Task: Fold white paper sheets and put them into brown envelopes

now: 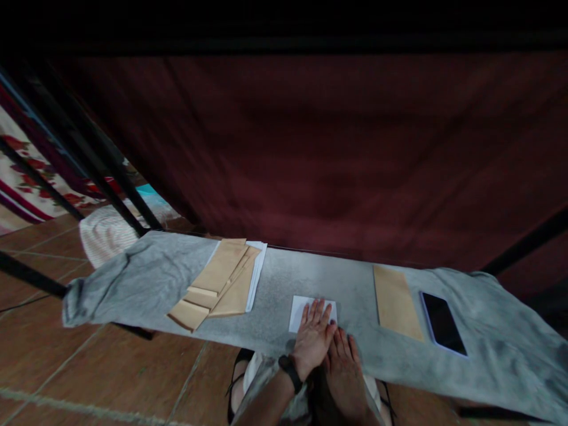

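A small white piece of paper, perhaps folded, lies on the grey cloth in front of me. My left hand, with a black band on the wrist, rests flat on it with the fingers stretched out. Just to the right, my right hand is also flat, its fingertips near the paper's lower right corner. The two hands touch or overlap at the thumbs; I cannot tell which. To the left lie several brown paper envelopes on a stack of white sheets. One brown envelope lies to the right.
A phone with a dark screen lies right of the single envelope. Grey cloth covers the narrow bench, rumpled at both ends. Behind it hangs a dark red curtain. Black metal bars stand at the left above the tiled floor.
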Motion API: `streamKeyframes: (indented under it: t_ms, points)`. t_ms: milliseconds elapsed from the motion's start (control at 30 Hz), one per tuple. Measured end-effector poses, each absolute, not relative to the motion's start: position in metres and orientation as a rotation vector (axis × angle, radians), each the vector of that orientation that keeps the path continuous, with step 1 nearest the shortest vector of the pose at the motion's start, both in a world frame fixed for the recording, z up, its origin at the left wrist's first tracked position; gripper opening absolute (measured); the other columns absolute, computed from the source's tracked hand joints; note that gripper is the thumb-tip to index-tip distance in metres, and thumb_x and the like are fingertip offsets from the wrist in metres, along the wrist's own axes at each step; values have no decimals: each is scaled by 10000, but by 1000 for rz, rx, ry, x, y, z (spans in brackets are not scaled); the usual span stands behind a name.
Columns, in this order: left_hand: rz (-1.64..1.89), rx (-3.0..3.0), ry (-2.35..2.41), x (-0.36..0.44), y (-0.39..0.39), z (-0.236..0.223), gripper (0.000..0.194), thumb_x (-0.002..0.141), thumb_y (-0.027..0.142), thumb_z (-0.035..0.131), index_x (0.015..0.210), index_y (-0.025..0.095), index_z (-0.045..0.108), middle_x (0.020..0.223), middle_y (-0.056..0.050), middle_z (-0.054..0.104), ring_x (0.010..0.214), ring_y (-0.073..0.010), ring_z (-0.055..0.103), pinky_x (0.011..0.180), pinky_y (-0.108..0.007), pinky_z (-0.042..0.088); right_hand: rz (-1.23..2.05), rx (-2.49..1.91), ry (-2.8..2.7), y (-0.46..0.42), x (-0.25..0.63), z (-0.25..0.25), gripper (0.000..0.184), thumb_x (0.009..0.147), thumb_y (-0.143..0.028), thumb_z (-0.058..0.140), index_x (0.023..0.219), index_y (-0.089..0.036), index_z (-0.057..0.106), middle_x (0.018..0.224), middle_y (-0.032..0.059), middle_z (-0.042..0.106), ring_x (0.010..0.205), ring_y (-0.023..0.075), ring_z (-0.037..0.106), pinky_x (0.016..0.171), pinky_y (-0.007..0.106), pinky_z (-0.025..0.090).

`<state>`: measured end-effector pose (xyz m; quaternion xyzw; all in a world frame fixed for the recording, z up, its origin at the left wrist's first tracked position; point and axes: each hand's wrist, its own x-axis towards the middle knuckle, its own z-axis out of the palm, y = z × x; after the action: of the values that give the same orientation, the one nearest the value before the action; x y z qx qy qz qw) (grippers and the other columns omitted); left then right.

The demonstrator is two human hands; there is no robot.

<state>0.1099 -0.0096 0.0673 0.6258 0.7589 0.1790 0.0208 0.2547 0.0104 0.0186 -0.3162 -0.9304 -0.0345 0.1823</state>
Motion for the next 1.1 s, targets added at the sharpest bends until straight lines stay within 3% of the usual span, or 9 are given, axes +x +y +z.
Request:
streamKeyframes:
  t_ms: [433,867,1100]
  points:
    - [453,1778,2760,52,-33,47,539,1030,362,335,1520,156,425,1554,-101,457,1465,-251,392,1192,-479,341,-59,-924,-2493,9,252,24,644,1054,-441,335,1618,-190,151,1584,120,408,1428,289,432,1190,504,254]
    - [496,1699,2761,53,-38,60,570,1017,380,316,1517,132,432,1554,-133,462,1479,-288,362,1212,-507,283,60,-1044,-2551,6,251,43,579,1057,-434,369,1568,-167,329,1597,114,390,1444,255,400,1206,471,238]
    - [570,1619,2773,54,-45,61,555,994,356,357,1475,109,479,1530,-170,486,1461,-313,388,1209,-536,264,129,-1062,-2576,5,251,52,575,1059,-413,352,1567,-145,323,1611,124,360,1451,258,385,1206,484,240]
